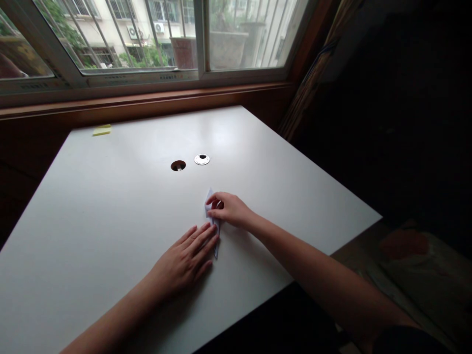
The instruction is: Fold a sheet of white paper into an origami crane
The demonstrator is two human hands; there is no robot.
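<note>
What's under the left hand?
Part of the folded paper runs under the fingers of the left hand, on the white table; its pointed near end shows past them. The stretch beneath the fingers and whatever the palm covers can't be seen.

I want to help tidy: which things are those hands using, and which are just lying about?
In use:
folded paper, touched by left hand and right hand
white table beneath

Seemingly lying about:
yellow pad, near the far left corner
silver cap, beside the hole
</note>
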